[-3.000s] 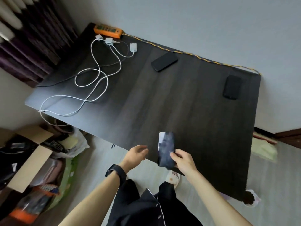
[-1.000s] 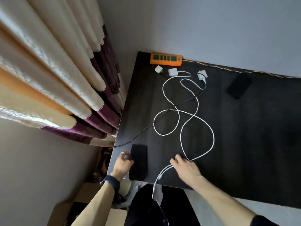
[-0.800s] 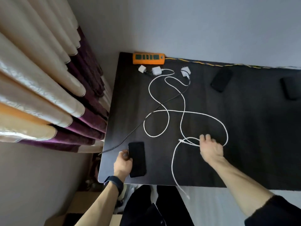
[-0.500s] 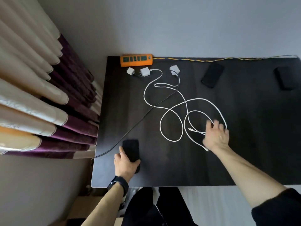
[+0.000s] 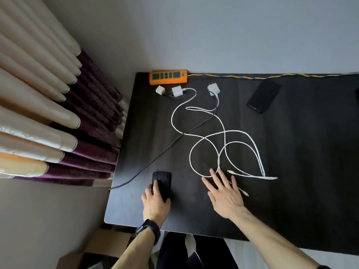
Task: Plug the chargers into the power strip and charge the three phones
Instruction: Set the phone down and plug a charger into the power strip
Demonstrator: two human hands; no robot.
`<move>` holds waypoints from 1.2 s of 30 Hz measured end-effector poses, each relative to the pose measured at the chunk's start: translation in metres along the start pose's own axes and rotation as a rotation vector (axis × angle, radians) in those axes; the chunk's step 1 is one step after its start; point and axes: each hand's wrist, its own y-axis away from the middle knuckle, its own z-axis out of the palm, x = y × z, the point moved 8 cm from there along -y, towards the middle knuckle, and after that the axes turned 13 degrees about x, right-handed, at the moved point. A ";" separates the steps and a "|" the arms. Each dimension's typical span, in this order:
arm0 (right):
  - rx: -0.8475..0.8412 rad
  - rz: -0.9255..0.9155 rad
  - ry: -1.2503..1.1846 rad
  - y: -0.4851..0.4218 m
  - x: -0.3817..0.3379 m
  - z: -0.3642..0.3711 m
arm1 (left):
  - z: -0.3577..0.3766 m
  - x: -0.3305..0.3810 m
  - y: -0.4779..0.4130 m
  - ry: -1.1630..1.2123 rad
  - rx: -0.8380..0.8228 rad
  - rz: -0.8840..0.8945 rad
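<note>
My left hand point(image 5: 155, 202) is gripping the near end of the near phone point(image 5: 162, 181), fingers lying over its top and left edge, thumb tucked at its right edge. My right hand point(image 5: 225, 197) is lying open with fingers spread, its fingertips reaching the nearest loop of the white cables point(image 5: 223, 133). I cannot tell whether the palm is touching the table point(image 5: 301, 162). Two loose cable ends are lying just beside that hand, on its 2 o'clock side. The cables are running toward 11 o'clock to three white chargers point(image 5: 177, 91), which are lying unplugged at 6 o'clock of the orange power strip point(image 5: 168, 77). A black cable point(image 5: 155, 158) is trailing toward 7 o'clock. A second phone point(image 5: 263, 96) is lying at 1 o'clock, well apart.
</note>
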 end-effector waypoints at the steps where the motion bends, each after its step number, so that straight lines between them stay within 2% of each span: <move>1: -0.027 -0.004 0.017 -0.004 0.006 0.003 | 0.001 0.004 0.001 -0.001 -0.007 0.001; 10: -0.098 0.221 0.060 0.006 0.086 -0.015 | 0.008 0.033 0.016 -0.035 -0.137 0.047; 15: -0.138 0.318 0.052 0.018 0.100 -0.022 | 0.005 0.040 0.014 -0.057 -0.230 0.049; 21: -0.008 0.256 -0.079 0.015 0.056 -0.038 | -0.022 0.050 -0.014 -0.031 -0.129 0.091; 27: -0.080 0.187 -0.205 0.004 -0.002 -0.026 | -0.036 0.066 -0.063 -0.060 -0.125 0.182; 31: -0.192 0.280 -0.233 0.007 -0.018 -0.012 | -0.039 0.085 -0.097 -0.085 -0.112 0.296; 36: -0.221 0.422 -0.318 0.010 -0.029 -0.011 | -0.031 0.100 -0.128 -0.058 -0.197 0.417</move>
